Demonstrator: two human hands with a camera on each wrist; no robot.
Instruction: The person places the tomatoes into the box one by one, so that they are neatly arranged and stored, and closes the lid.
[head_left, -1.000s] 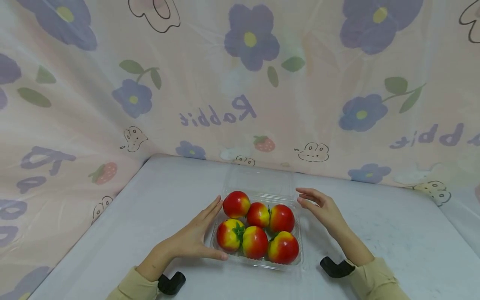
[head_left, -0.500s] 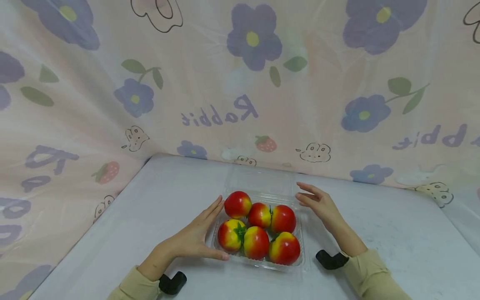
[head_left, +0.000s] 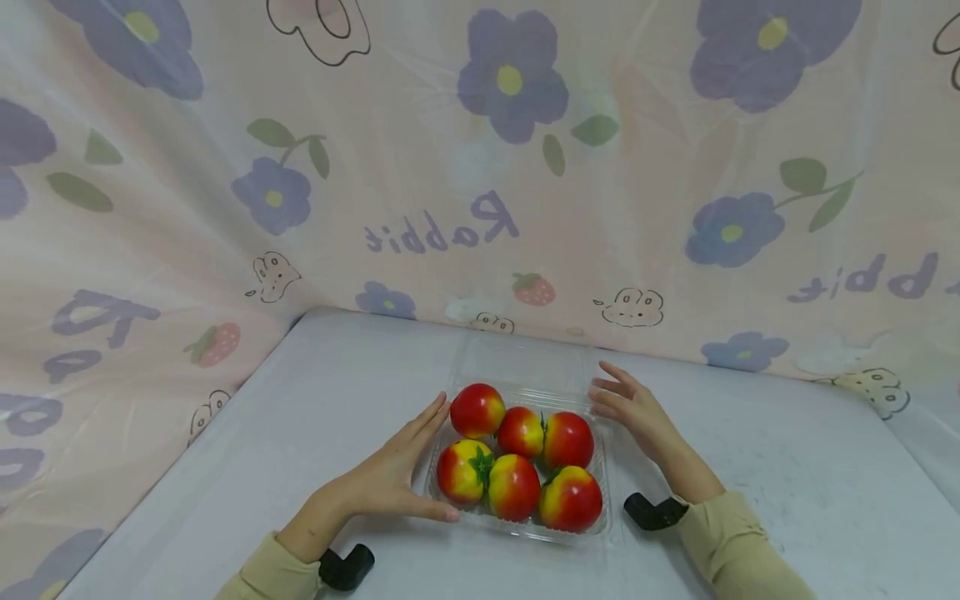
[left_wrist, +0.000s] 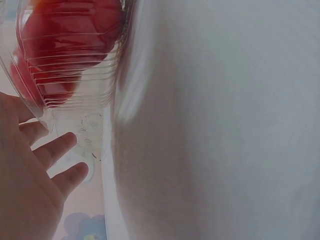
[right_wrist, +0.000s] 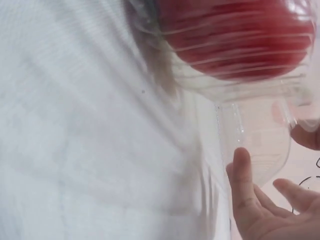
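Note:
A clear plastic clamshell box (head_left: 536, 532) stands on the table with several shiny red-and-yellow tomatoes (head_left: 513, 487) in it, some with green leafy tops. Its clear lid (head_left: 521, 363) lies folded back behind it. My left hand (head_left: 378, 483) rests along the box's left side, fingers straight and thumb at the front left corner. In the left wrist view, the fingers of that hand (left_wrist: 30, 170) spread by the ribbed wall. My right hand (head_left: 637, 417) is beside the back right corner, fingers loosely extended. The right wrist view shows this hand (right_wrist: 270, 212) near the rim, holding nothing.
A white cloth covers the table (head_left: 330, 367). Behind and to the left hangs a pink curtain (head_left: 420, 150) with flowers and rabbits. Black wrist mounts (head_left: 347, 568) sit at both sleeves.
My right hand has shifted slightly left towards the box, its fingers spreading a little more. The left hand keeps its place at the box, and the tomatoes have not moved.

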